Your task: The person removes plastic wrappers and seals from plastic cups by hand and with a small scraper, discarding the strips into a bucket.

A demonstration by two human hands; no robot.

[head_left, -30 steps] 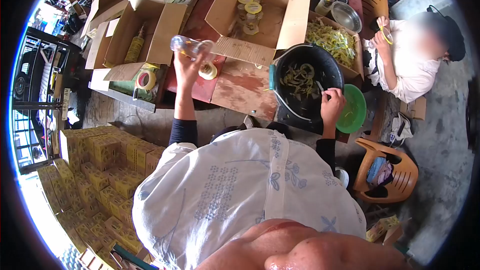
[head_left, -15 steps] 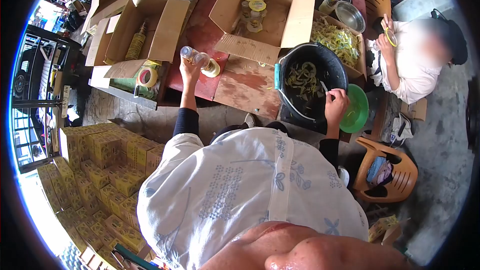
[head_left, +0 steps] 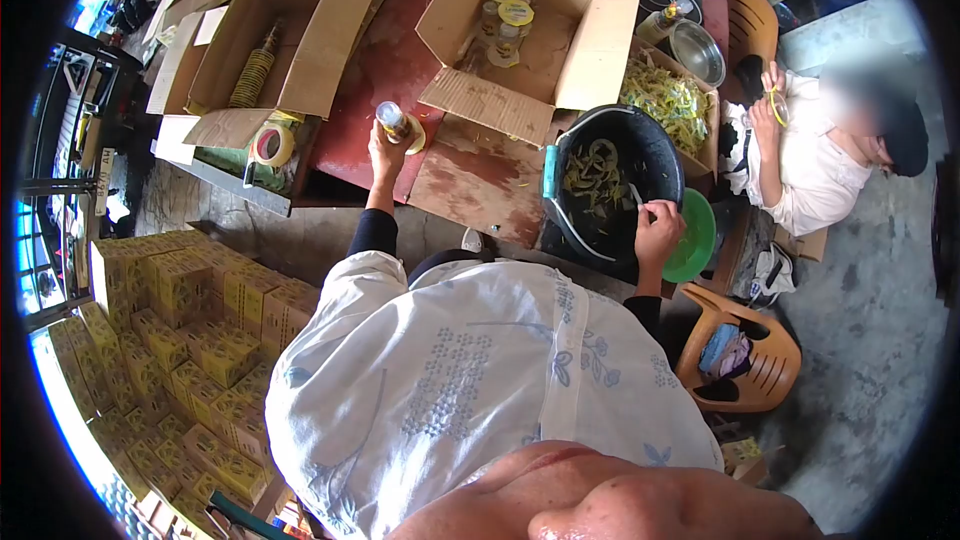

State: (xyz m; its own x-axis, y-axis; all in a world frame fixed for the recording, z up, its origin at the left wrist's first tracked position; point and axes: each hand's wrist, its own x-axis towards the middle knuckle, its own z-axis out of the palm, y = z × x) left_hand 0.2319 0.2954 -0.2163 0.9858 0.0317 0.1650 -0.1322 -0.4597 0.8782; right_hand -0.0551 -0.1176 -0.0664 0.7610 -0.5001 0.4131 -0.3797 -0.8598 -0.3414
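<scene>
My left hand (head_left: 387, 153) is closed around a small clear bottle (head_left: 390, 116) above the table's red part. A round yellow-edged disc (head_left: 416, 134) shows at the bottle's far side. My right hand (head_left: 659, 232) is at the near right rim of a black bucket (head_left: 655, 140), its fingers pinched on a slim pale tool (head_left: 635, 194) that points into the bucket; its exact kind is unclear. Yellow-green strips (head_left: 597, 172) lie inside the bucket. Beyond the bottle, an open cardboard box (head_left: 490, 90) holds several similar bottles with round yellow tops (head_left: 515, 13).
A green basin (head_left: 697, 240) stands right of the bucket. Behind it are a box of yellow-green strips (head_left: 665, 100) and a metal bowl (head_left: 698, 52). A tape roll (head_left: 270, 145) lies at left. A co-worker (head_left: 800, 140) sits at right. Stacked yellow cartons (head_left: 180, 340) fill the lower left.
The bottle in my left hand has gone from lying sideways to standing more upright. My right hand stays at the bucket's rim with the pale tool. The whole view has shifted slightly.
</scene>
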